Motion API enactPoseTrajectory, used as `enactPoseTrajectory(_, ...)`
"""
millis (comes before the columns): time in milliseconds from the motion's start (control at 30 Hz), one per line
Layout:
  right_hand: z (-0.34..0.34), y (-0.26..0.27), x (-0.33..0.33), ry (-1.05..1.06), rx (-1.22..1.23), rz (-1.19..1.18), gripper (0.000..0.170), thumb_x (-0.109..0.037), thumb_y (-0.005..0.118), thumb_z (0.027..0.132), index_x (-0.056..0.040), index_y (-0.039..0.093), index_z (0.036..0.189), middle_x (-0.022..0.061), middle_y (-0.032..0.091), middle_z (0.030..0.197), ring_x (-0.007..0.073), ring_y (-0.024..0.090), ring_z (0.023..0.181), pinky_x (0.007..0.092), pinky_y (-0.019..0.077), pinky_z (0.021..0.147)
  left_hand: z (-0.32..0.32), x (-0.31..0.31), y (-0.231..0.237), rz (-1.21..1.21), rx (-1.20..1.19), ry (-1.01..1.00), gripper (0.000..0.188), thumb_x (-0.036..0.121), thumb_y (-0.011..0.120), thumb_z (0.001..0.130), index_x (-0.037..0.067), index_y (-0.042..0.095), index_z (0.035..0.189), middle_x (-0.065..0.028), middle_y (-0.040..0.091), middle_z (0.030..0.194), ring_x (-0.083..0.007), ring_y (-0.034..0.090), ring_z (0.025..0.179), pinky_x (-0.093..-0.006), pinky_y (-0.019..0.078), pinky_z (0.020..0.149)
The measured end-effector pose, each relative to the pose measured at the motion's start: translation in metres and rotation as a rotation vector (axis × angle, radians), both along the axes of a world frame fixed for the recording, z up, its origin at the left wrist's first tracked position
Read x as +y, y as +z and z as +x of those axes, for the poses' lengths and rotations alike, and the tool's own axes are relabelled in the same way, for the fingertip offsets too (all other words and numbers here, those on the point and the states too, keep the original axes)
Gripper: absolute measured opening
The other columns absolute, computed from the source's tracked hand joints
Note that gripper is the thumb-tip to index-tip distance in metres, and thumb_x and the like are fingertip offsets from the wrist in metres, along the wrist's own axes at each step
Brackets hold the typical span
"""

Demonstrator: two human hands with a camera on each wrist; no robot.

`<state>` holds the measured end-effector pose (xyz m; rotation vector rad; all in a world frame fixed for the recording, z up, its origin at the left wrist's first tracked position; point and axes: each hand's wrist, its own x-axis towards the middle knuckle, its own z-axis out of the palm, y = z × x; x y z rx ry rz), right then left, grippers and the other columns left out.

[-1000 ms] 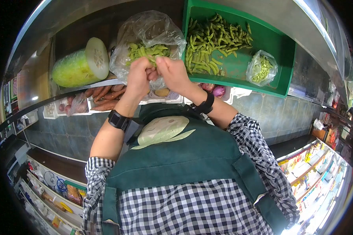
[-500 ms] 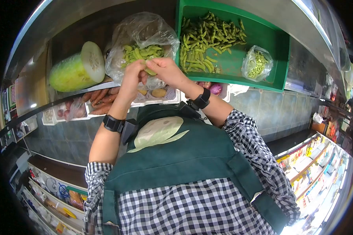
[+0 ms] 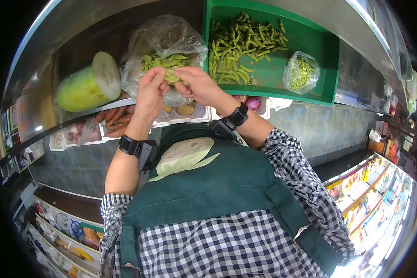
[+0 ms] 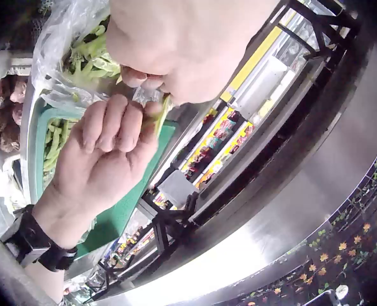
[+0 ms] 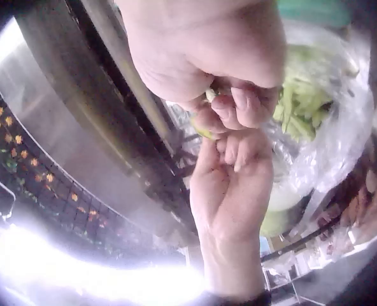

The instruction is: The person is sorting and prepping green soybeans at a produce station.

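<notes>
A green bean pod (image 3: pixel 172 77) is pinched between both hands above a clear plastic bag (image 3: pixel 141 44) of green pods (image 3: pixel 164 60). The left hand (image 3: pixel 149 91) grips its left end with thumb and fingers. From the other side the right hand (image 3: pixel 202 86) pinches it, its remaining fingers curled. In the left wrist view the pod (image 4: pixel 163 116) stands up between the left hand (image 4: pixel 182 44) and the right hand (image 4: pixel 109 150). A pale bean (image 5: pixel 210 95) shows at the right hand (image 5: pixel 207 57) in the right wrist view; the left hand (image 5: pixel 233 185) is below.
Right of the bag, a green tray (image 3: pixel 336 69) holds loose pods (image 3: pixel 245 34) and a small bag of shelled beans (image 3: pixel 301 74). A cut, wrapped winter melon (image 3: pixel 81 88) lies at left. Sweet potatoes (image 3: pixel 118 121), potatoes (image 3: pixel 185 110) and onions (image 3: pixel 253 103) sit below the counter edge.
The hands, bunched close together a second ago, now stand slightly apart with the pod showing between their fingertips. The counter's contents have shifted left in the head view.
</notes>
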<state>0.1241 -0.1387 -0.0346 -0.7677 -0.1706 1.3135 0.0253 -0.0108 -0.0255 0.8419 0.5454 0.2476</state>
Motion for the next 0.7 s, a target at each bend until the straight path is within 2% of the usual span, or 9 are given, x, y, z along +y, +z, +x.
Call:
enactPoseTrajectory(133,0.04,-0.01,-0.032,-0.189,-0.251,-0.147,0.015,-0.009,0.052,0.088,-0.0021,0.06,0.099,0.002,0.055,0.067,0.0047,0.039,0.049,0.0195,0.03,0.043,0.0,0.013,-0.01,0.183,0.136,0.068,0.012,0.013,0.055,0.09,0.004,0.056,0.098,0.0031,0.048,0.073,-0.0059,0.039,0.058,-0.0214,0.0323,0.051)
enactPoseTrajectory(167,0.058,-0.018,-0.041,-0.235,-0.287,-0.194,0.015,-0.008,0.053,0.087,-0.0009,0.06,0.098,0.002,0.057,0.068,0.0048,0.041,0.049,0.0193,0.0321,0.044,0.0,0.012,-0.003,0.329,0.195,0.096,0.017,0.011,0.055,0.089,0.003,0.055,0.105,0.0028,0.048,0.074,-0.0058,0.04,0.059,-0.0214,0.0335,0.052)
enactPoseTrajectory(233,0.088,-0.029,-0.046,-0.3,-1.019,-0.572,0.018,-0.01,0.054,0.085,-0.0047,0.062,0.1,0.0066,0.062,0.073,0.0129,0.054,0.052,0.0262,0.042,0.046,-0.001,0.008,-0.001,0.473,0.261,0.121,0.024,0.009,0.056,0.088,0.002,0.053,0.111,0.0025,0.049,0.075,-0.0057,0.041,0.059,-0.0214,0.0347,0.052)
enactPoseTrajectory(267,0.1,-0.036,-0.046,-0.299,-1.017,-0.574,0.018,-0.01,0.054,0.085,-0.0047,0.062,0.1,0.0066,0.062,0.073,0.0129,0.054,0.052,0.0262,0.042,0.046,0.0,0.007,-0.002,0.529,0.273,0.105,0.03,0.007,0.056,0.086,0.003,0.051,0.116,0.0024,0.05,0.076,-0.0054,0.042,0.06,-0.021,0.0354,0.053)
enactPoseTrajectory(333,0.119,-0.048,-0.044,0.008,-2.109,-0.877,0.02,-0.015,0.053,0.084,-0.0117,0.062,0.102,0.0118,0.064,0.077,0.0246,0.061,0.06,0.0362,0.0487,0.055,0.002,0.002,-0.003,0.588,0.283,0.089,0.037,0.005,0.057,0.085,0.003,0.049,0.12,0.0023,0.051,0.078,-0.0051,0.043,0.06,-0.0205,0.0361,0.053)
enactPoseTrajectory(367,0.123,-0.054,-0.042,0.005,-2.108,-0.877,0.02,-0.015,0.053,0.084,-0.0117,0.062,0.102,0.0118,0.064,0.077,0.0246,0.061,0.06,0.0362,0.0487,0.055,0.003,-0.002,-0.002,0.567,0.262,0.039,0.037,0.004,0.057,0.084,0.003,0.05,0.12,0.0021,0.051,0.079,-0.0048,0.043,0.06,-0.02,0.0358,0.053)
enactPoseTrajectory(433,0.127,-0.06,-0.038,0.072,-2.263,-0.887,0.022,-0.021,0.051,0.084,-0.0175,0.062,0.103,0.0159,0.063,0.078,0.033,0.062,0.069,0.043,0.0502,0.062,0.004,-0.006,-0.002,0.546,0.241,-0.01,0.037,0.004,0.058,0.083,0.002,0.051,0.119,0.002,0.052,0.08,-0.0044,0.043,0.06,-0.0194,0.0354,0.053)
enactPoseTrajectory(533,0.138,-0.057,-0.041,0.22,-2.283,-0.861,0.021,-0.022,0.05,0.084,-0.0153,0.061,0.101,0.0145,0.063,0.076,0.0315,0.062,0.07,0.0427,0.05,0.061,0.002,-0.006,-0.004,0.522,0.228,-0.06,0.035,0.003,0.057,0.082,0.003,0.053,0.117,0.0021,0.053,0.081,-0.0041,0.043,0.06,-0.019,0.035,0.053)
enactPoseTrajectory(700,0.13,-0.044,-0.05,0.223,-2.211,-0.766,0.017,-0.024,0.052,0.084,-0.0125,0.059,0.095,0.0141,0.062,0.073,0.0319,0.062,0.069,0.0441,0.0493,0.059,0.001,-0.006,-0.009,0.561,0.232,-0.105,0.026,0.004,0.054,0.086,0.002,0.055,0.112,0.0026,0.05,0.079,-0.0053,0.042,0.061,-0.0204,0.0344,0.054)
